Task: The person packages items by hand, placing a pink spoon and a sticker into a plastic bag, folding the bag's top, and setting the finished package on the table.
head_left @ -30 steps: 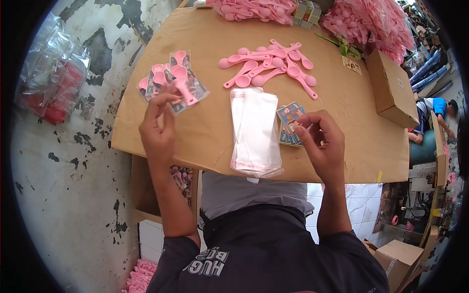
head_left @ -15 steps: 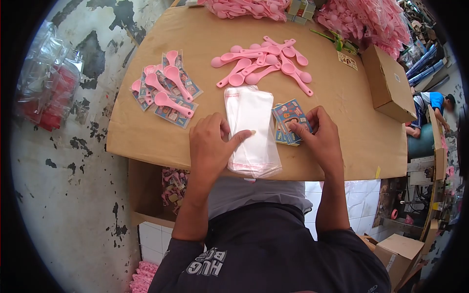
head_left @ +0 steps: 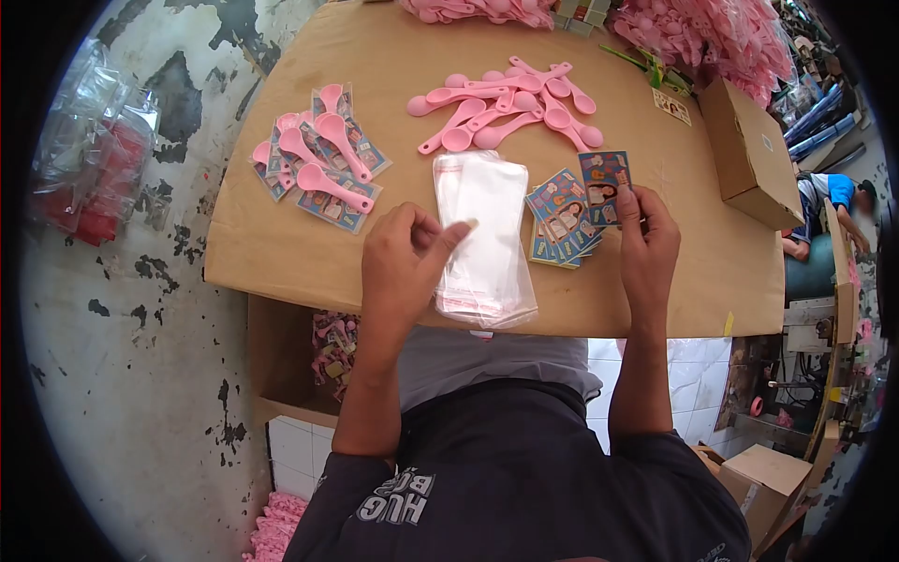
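Note:
A blue printed card is pinched between the thumb and fingers of my right hand, raised just right of a fanned stack of similar cards. My left hand rests at the left edge of a pile of clear plastic bags, its thumb lying over the bags and its other fingers curled, apart from the thumb. Beyond the bags lies a heap of pink spoons. To the left, several bagged cards carry pink spoons on top.
An upright cardboard box stands at the table's right side. Large pink piles lie at the far edge, near a green stem and a loose card. Clear bags hang on the left wall. Another person is at far right.
My right hand has lifted one card off the stack and moved it right and away from me. The remaining cards are fanned wider. My left hand has barely shifted.

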`<state>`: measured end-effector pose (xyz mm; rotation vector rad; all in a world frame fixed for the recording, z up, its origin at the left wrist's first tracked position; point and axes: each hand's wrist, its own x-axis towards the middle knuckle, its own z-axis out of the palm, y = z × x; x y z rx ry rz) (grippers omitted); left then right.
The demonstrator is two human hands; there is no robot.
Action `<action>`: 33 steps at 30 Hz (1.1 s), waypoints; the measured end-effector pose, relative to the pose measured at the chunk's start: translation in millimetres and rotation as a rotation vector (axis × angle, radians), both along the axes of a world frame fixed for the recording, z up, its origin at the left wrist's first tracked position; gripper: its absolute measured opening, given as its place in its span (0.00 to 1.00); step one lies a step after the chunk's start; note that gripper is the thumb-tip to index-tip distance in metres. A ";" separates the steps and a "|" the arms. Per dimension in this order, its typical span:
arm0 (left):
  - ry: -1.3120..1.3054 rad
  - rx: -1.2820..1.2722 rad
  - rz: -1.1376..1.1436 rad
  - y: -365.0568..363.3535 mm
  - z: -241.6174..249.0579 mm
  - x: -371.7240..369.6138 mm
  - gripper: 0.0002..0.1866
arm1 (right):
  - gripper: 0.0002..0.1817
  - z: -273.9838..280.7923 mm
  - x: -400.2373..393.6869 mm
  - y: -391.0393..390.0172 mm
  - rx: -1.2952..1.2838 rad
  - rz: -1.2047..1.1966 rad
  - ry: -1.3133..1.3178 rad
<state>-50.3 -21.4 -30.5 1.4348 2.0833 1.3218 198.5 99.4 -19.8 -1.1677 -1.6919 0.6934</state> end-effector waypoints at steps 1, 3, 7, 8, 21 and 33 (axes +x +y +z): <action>0.137 0.014 -0.031 -0.3 -1.2 0.1 0.15 | 0.16 4.2 -1.3 -2.0 -0.043 -0.007 0.064; 0.015 -0.069 -0.033 -1.7 2.0 -1.4 0.15 | 0.16 9.7 -2.2 -7.3 -0.094 0.030 0.152; -0.279 -0.153 -0.018 -4.2 5.4 -9.3 0.12 | 0.15 14.9 -2.4 -18.7 -0.230 0.167 0.328; -0.277 -0.154 -0.021 -5.2 4.8 -12.2 0.12 | 0.15 15.1 -2.7 -21.4 -0.229 0.164 0.330; -1.503 0.445 -0.212 -16.9 -8.2 -8.1 0.20 | 0.09 25.7 -23.9 -51.4 -0.449 0.477 0.382; -1.329 0.524 -0.221 -12.1 16.0 13.5 0.11 | 0.09 26.8 -27.4 -58.7 -0.415 0.484 0.205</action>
